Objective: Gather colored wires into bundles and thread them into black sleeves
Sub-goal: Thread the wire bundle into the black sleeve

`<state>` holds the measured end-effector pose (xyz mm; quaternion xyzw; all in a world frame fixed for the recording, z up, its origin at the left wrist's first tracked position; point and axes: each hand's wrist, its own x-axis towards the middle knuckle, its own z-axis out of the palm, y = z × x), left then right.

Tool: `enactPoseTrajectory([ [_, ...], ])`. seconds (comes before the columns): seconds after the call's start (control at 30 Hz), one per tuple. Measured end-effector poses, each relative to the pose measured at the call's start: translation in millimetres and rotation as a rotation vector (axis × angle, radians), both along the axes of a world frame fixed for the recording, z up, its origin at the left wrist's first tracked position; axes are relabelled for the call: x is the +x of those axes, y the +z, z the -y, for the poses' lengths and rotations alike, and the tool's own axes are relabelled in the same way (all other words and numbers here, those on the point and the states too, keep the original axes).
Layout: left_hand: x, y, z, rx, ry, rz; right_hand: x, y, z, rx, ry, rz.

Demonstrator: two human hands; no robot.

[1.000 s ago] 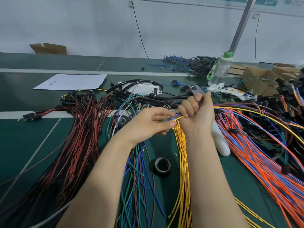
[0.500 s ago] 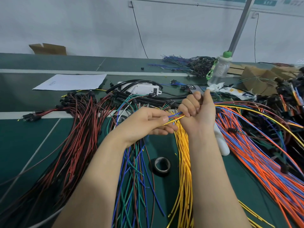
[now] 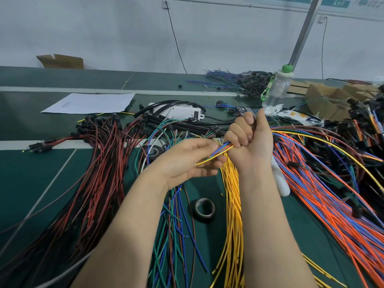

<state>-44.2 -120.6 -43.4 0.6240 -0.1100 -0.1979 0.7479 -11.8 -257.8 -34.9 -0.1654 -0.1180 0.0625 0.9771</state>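
Note:
My right hand is fisted around a small bundle of colored wires of yellow, blue, green and red. The bundle's free ends stick out to the left from the fist. My left hand pinches those ends between thumb and fingers. A thick hank of yellow wires hangs down under my hands. Black sleeves lie on the green table behind my hands.
Red and black wires spread at left, orange and blue wires at right, loose green and blue wires in the middle. A black tape roll, a white box, a water bottle, paper and cardboard lie around.
My left hand slid leftward and down along the bundle, so more of the wire ends now show between the two hands. My right fist stayed in place.

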Motion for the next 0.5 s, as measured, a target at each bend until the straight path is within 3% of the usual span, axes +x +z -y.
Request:
enactPoseTrajectory([
  [0.13, 0, -1, -2, 0.053, -0.029, -0.013, 0, -2, 0, -0.025, 0.067, 0.035],
  [0.27, -1, 1, -2, 0.203, -0.001, 0.131, 0, -3, 0, -0.085, 0.079, 0.036],
  [0.5, 1, 3, 9, 0.569, 0.201, 0.414, 3, -2, -9, -0.151, -0.22, -0.017],
])
